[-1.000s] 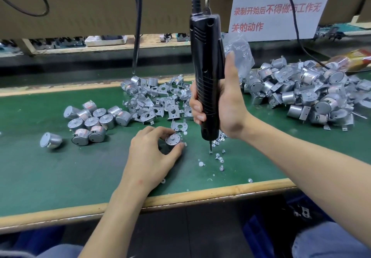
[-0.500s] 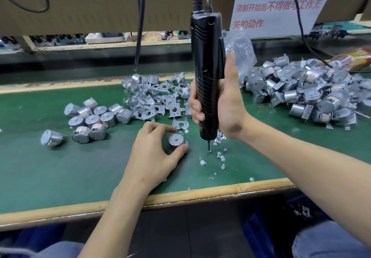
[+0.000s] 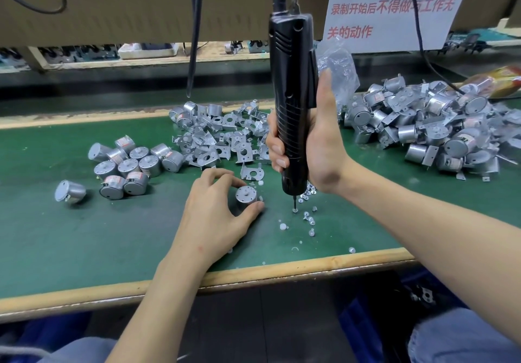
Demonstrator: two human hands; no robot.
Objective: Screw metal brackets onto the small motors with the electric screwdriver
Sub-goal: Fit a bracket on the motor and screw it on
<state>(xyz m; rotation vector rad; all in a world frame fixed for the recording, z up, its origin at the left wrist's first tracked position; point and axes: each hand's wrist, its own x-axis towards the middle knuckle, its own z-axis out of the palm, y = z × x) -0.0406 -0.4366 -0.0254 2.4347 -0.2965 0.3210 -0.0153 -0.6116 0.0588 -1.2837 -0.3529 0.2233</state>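
Looking down from the head camera, we are pinching a small silver cylindrical motor upright on the green bench mat with our left hand, thumb and fingers curled round its rim. Our right hand is gripping the black hanging electric screwdriver upright, its bit pointing down among the loose silver screws just right of the motor. The pile of bent metal brackets is lying just behind. Bare mat is stretching left of our wrist, down to the pale wooden front edge.
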